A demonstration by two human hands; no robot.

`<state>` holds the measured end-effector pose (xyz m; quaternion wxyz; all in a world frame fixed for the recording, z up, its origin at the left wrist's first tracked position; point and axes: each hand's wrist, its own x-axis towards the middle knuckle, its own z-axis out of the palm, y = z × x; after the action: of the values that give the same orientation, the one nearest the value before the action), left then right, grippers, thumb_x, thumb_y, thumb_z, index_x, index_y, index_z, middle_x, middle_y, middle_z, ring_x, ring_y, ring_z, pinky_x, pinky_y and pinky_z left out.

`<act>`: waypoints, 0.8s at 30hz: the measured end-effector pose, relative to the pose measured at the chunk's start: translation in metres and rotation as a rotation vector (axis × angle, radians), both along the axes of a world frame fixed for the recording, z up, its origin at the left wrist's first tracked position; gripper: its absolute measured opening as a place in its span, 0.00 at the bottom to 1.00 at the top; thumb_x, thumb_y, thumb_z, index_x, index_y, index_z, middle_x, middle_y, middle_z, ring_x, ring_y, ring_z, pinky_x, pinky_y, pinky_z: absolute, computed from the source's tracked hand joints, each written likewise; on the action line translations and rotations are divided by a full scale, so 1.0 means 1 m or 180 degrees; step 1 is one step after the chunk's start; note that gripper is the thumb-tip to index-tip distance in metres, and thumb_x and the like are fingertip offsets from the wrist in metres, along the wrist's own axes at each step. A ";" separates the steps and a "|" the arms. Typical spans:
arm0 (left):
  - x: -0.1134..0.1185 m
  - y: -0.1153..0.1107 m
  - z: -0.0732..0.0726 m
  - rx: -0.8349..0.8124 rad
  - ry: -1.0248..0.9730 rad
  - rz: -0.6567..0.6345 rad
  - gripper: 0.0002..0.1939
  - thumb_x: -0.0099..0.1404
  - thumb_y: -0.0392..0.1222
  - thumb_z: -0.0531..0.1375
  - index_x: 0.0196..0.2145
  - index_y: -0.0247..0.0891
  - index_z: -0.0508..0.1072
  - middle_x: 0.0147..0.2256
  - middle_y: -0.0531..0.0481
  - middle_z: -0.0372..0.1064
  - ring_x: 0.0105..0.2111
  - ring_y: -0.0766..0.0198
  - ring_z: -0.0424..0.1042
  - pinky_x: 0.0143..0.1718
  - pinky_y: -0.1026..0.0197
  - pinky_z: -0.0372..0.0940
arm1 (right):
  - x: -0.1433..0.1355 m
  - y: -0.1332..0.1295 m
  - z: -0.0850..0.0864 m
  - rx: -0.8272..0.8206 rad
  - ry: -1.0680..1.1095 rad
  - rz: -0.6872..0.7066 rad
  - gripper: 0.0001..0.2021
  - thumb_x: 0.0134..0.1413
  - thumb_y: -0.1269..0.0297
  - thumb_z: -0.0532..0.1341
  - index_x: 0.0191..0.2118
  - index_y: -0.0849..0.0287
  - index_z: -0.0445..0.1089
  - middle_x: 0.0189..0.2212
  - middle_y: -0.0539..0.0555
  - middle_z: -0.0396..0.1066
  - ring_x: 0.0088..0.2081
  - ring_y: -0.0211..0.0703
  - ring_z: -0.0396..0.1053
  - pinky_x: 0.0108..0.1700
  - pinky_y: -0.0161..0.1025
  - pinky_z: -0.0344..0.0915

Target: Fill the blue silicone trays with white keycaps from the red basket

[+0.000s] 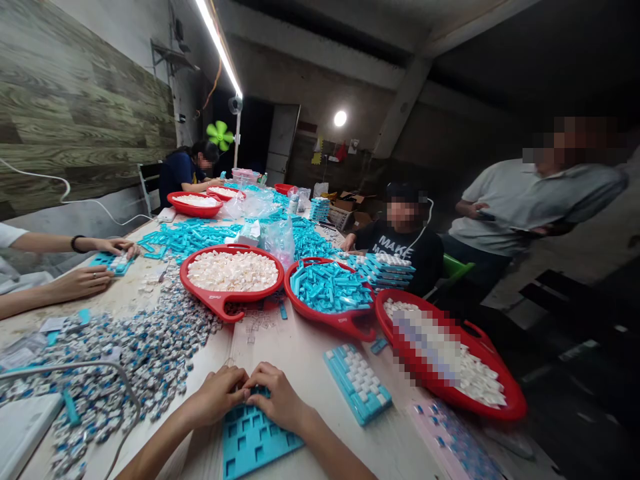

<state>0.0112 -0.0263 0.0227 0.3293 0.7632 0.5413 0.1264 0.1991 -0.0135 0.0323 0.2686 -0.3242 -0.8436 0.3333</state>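
Note:
A turquoise plate with rows of square holes (pixel 273 448) lies at the table's near edge. My left hand (pixel 220 397) and my right hand (pixel 279 400) meet over its far part, fingers bent and pressed together at the tips. Whatever the fingertips hold, if anything, is too small and covered to make out. Right of my hands sits a turquoise keyboard-like block (pixel 357 383) topped with white keycap-like pieces. To the left spreads a heap of small grey-and-blue parts (pixel 145 353).
Red baskets hold white pieces (pixel 233 270), turquoise strips (pixel 330 287) and more white pieces (pixel 480 373). A co-worker's hands (pixel 107 267) work at left. Stacked turquoise blocks (pixel 385 270) stand beyond. A grey cable (pixel 125 387) curves over the parts.

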 end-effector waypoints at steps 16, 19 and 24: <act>-0.008 0.016 -0.005 -0.0451 -0.1773 0.0258 0.20 0.56 0.48 0.60 0.40 0.30 0.75 0.34 0.47 0.74 0.34 0.61 0.69 0.34 0.65 0.62 | -0.004 0.007 -0.001 0.0269 -0.0086 -0.0275 0.08 0.51 0.76 0.62 0.37 0.58 0.70 0.33 0.52 0.66 0.39 0.43 0.65 0.42 0.39 0.62; -0.011 0.016 -0.002 -0.0535 -0.1792 0.0202 0.20 0.49 0.38 0.63 0.41 0.29 0.74 0.34 0.47 0.74 0.33 0.62 0.69 0.34 0.65 0.62 | -0.002 0.008 -0.001 0.0323 -0.0045 -0.0341 0.06 0.53 0.74 0.61 0.37 0.58 0.70 0.33 0.52 0.66 0.38 0.43 0.66 0.42 0.40 0.62; -0.010 0.014 0.005 -0.0264 -0.1343 0.0302 0.14 0.50 0.33 0.60 0.37 0.31 0.76 0.32 0.49 0.74 0.31 0.63 0.68 0.33 0.66 0.61 | -0.001 0.009 0.002 0.0263 0.0217 -0.0533 0.04 0.56 0.71 0.60 0.37 0.58 0.70 0.33 0.51 0.67 0.33 0.40 0.66 0.37 0.37 0.63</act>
<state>0.0012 -0.0128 0.0273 0.4601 0.6794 0.5004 0.2764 0.1984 -0.0042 0.0346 0.3372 -0.3706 -0.8170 0.2855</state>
